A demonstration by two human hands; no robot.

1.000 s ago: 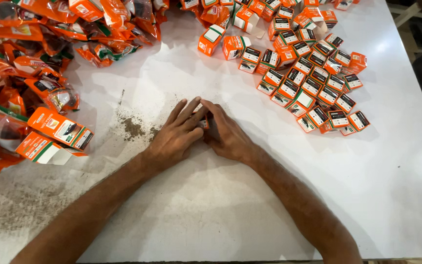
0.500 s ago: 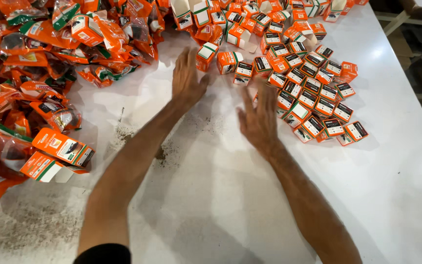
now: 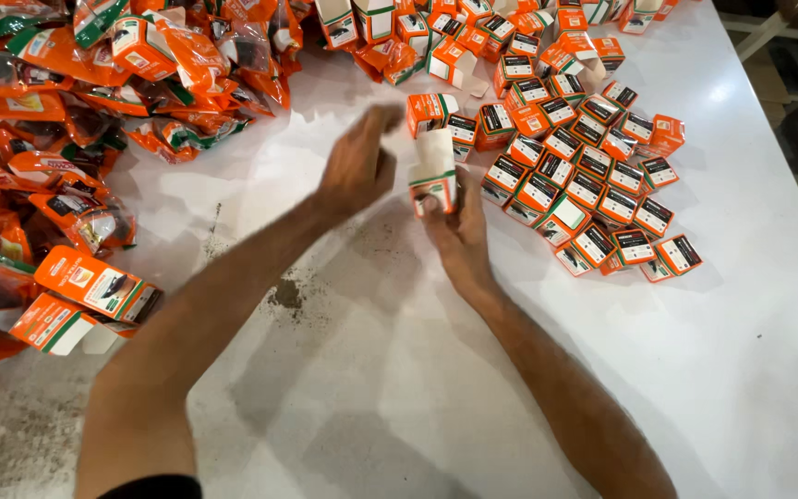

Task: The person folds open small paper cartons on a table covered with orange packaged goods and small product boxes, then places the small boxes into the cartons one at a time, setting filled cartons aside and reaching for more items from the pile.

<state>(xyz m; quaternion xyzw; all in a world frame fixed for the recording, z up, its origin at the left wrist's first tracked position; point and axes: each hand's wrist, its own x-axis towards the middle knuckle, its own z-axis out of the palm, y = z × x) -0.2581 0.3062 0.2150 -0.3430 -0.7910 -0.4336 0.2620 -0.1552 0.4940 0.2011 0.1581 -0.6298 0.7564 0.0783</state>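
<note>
- Right hand (image 3: 459,231) at frame centre, grip closed round a small orange-and-white carton (image 3: 434,176), open flaps up, long axis upright.
- Left hand (image 3: 357,166) blurred just left of carton, fingers loosely curled, holding nothing visible; not touching.
- Closed cartons (image 3: 593,176) spread right on white worktop (image 3: 713,388); orange packets (image 3: 94,102) heaped upper left.

The left hand (image 3: 357,166) is motion-blurred, so its fingers cannot be told apart. The right hand (image 3: 459,236) hides the lower part of the small open carton (image 3: 434,176) (its contents cannot be seen). Left of that carton, the heap of orange pouches (image 3: 66,111) is cut off by the picture's edge.
</note>
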